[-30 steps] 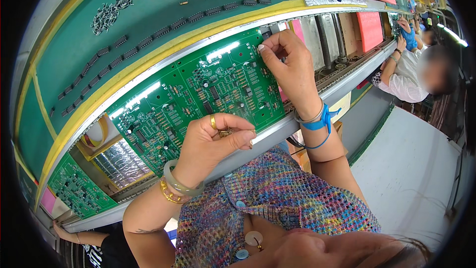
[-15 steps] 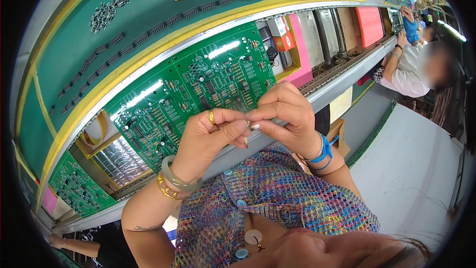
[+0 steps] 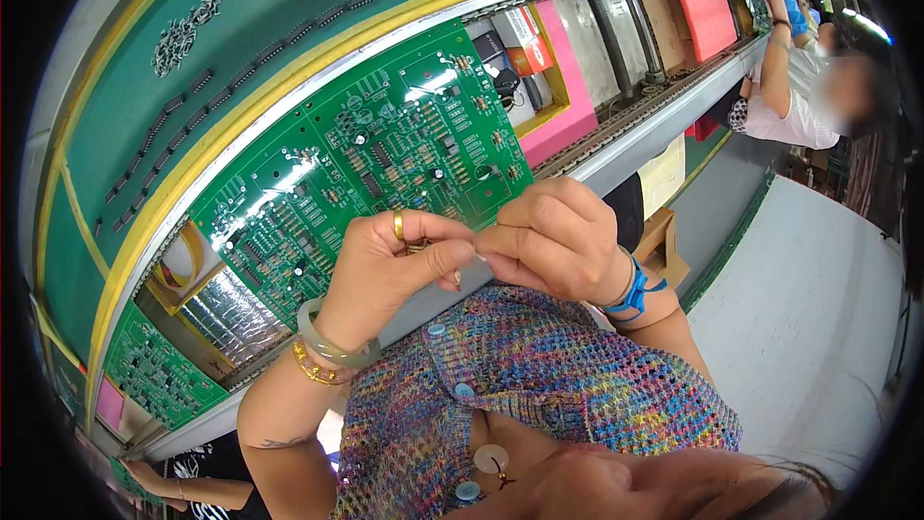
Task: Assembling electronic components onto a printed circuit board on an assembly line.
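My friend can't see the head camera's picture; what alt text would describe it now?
The person's bare left hand, holding small tan components, meets the bare right hand at the fingertips, near a green rectangular circuit board. Beyond, small black rectangular chips lie in rows on a green surface.

Small tan components [image 3: 458, 280] sit in the left hand [image 3: 387, 255], partly hidden. Toward eleven o'clock from them, a green circuit board [image 3: 354, 173] lies partly populated, running from eight to two o'clock.
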`<action>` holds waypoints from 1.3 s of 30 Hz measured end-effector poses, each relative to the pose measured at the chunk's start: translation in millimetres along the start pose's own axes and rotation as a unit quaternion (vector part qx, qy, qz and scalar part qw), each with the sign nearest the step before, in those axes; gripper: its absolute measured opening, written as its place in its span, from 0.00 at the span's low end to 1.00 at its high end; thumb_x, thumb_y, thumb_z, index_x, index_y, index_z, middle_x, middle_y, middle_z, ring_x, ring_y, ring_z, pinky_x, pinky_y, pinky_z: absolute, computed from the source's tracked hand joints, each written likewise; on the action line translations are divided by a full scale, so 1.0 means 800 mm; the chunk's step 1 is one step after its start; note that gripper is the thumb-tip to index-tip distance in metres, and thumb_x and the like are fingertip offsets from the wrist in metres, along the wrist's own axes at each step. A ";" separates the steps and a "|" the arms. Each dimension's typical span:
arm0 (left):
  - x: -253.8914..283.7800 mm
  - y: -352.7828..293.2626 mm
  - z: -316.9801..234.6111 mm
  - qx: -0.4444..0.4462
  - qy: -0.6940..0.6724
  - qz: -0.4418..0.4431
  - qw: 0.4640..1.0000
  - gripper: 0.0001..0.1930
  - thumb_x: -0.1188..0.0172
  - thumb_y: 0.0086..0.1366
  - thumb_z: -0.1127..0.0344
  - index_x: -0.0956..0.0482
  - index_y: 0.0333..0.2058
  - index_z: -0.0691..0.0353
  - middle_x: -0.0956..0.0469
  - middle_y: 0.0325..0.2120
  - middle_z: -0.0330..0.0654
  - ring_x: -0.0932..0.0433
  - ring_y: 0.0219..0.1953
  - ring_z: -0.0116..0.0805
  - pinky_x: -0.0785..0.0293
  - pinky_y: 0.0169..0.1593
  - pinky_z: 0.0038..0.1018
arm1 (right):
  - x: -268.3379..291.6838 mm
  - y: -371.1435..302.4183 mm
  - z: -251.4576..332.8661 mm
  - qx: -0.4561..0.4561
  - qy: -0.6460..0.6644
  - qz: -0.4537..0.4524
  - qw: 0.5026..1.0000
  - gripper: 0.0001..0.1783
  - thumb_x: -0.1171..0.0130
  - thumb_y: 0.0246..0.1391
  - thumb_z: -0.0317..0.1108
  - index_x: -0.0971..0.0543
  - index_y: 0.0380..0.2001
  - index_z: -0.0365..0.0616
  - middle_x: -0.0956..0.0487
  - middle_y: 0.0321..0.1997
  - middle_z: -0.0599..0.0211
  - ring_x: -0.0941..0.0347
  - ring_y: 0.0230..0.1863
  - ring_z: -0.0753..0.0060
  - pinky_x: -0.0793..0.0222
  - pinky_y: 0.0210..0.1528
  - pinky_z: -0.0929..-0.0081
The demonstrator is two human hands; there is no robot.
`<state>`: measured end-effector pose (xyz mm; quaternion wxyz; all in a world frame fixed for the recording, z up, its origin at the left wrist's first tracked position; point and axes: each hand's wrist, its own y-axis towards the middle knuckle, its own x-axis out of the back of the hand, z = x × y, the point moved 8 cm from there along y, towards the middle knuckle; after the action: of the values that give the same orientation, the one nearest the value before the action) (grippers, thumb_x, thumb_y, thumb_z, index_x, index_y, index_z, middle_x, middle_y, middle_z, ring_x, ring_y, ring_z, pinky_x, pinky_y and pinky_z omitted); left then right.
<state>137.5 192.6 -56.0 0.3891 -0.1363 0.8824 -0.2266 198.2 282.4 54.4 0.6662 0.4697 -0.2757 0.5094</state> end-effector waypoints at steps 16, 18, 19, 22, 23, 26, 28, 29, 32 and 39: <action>0.000 0.000 0.006 0.011 -0.049 0.007 0.999 0.09 0.38 0.61 0.70 0.21 0.39 0.68 0.19 0.30 0.41 0.22 0.29 0.24 0.24 0.36 0.19 | -0.002 0.005 -0.018 -0.071 0.106 0.000 0.992 0.11 0.34 0.37 0.29 0.21 0.29 0.47 0.25 0.30 0.70 0.28 0.32 0.67 0.31 0.33 0.72; -0.005 0.000 0.008 0.019 -0.067 0.008 0.998 0.11 0.39 0.62 0.71 0.22 0.42 0.68 0.19 0.34 0.43 0.21 0.33 0.26 0.23 0.40 0.21 | -0.005 0.006 -0.032 -0.099 0.132 0.007 0.986 0.11 0.35 0.38 0.28 0.22 0.29 0.47 0.24 0.31 0.69 0.28 0.33 0.66 0.32 0.34 0.71; -0.008 0.000 0.006 0.013 -0.082 0.009 0.997 0.13 0.42 0.63 0.72 0.24 0.46 0.68 0.21 0.38 0.45 0.21 0.38 0.27 0.24 0.45 0.23 | -0.005 0.003 -0.058 -0.166 0.118 -0.019 0.979 0.09 0.36 0.40 0.27 0.22 0.29 0.46 0.24 0.31 0.68 0.28 0.33 0.65 0.32 0.34 0.70; -0.017 0.004 0.000 0.016 -0.082 0.043 0.996 0.17 0.48 0.66 0.74 0.31 0.53 0.70 0.25 0.48 0.50 0.24 0.48 0.33 0.28 0.54 0.27 | -0.006 -0.005 -0.112 -0.287 0.095 -0.048 0.952 0.05 0.38 0.44 0.27 0.22 0.28 0.43 0.25 0.29 0.66 0.29 0.33 0.63 0.34 0.33 0.69; -0.016 0.004 -0.002 0.026 -0.098 0.028 0.994 0.17 0.48 0.66 0.73 0.31 0.53 0.70 0.25 0.47 0.50 0.23 0.47 0.34 0.27 0.53 0.27 | -0.013 -0.010 -0.126 -0.331 0.100 -0.050 0.937 0.04 0.39 0.45 0.27 0.22 0.28 0.42 0.25 0.27 0.65 0.30 0.33 0.62 0.34 0.33 0.69; -0.013 0.003 -0.003 0.042 -0.119 0.011 0.992 0.17 0.49 0.67 0.71 0.31 0.53 0.69 0.24 0.46 0.51 0.21 0.45 0.36 0.24 0.50 0.27 | -0.027 -0.010 -0.133 -0.337 0.088 -0.016 0.937 0.04 0.40 0.49 0.26 0.23 0.30 0.38 0.27 0.28 0.67 0.30 0.31 0.74 0.34 0.34 0.78; -0.010 0.003 -0.001 0.046 -0.124 0.006 0.991 0.17 0.50 0.67 0.70 0.32 0.53 0.69 0.24 0.45 0.51 0.21 0.44 0.36 0.23 0.49 0.27 | -0.031 -0.008 -0.134 -0.338 0.084 -0.010 0.937 0.04 0.40 0.49 0.26 0.22 0.30 0.37 0.27 0.28 0.67 0.30 0.31 0.74 0.34 0.34 0.79; -0.010 0.002 0.000 0.048 -0.122 0.009 0.991 0.17 0.50 0.68 0.69 0.32 0.53 0.69 0.23 0.45 0.52 0.20 0.42 0.36 0.22 0.47 0.27 | -0.032 -0.007 -0.134 -0.339 0.076 -0.006 0.938 0.04 0.40 0.49 0.26 0.22 0.30 0.37 0.27 0.28 0.67 0.30 0.31 0.74 0.33 0.34 0.79; -0.009 0.002 0.000 0.050 -0.118 0.020 0.991 0.17 0.52 0.69 0.67 0.32 0.54 0.69 0.23 0.44 0.52 0.20 0.41 0.36 0.23 0.46 0.27 | -0.033 -0.005 -0.134 -0.331 0.068 -0.004 0.941 0.05 0.40 0.49 0.26 0.22 0.30 0.37 0.26 0.29 0.67 0.29 0.31 0.74 0.33 0.33 0.78; -0.012 0.003 -0.006 0.020 -0.113 0.022 0.993 0.19 0.54 0.70 0.65 0.35 0.56 0.69 0.25 0.47 0.54 0.22 0.45 0.37 0.25 0.50 0.29 | -0.035 -0.004 -0.134 -0.354 0.068 -0.034 0.932 0.05 0.38 0.44 0.29 0.22 0.25 0.41 0.27 0.24 0.65 0.31 0.30 0.63 0.35 0.32 0.67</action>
<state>140.0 200.1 -48.8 0.4942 -0.1340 0.8306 -0.2188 180.3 368.0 -14.2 0.8234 0.1769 -0.3757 0.3867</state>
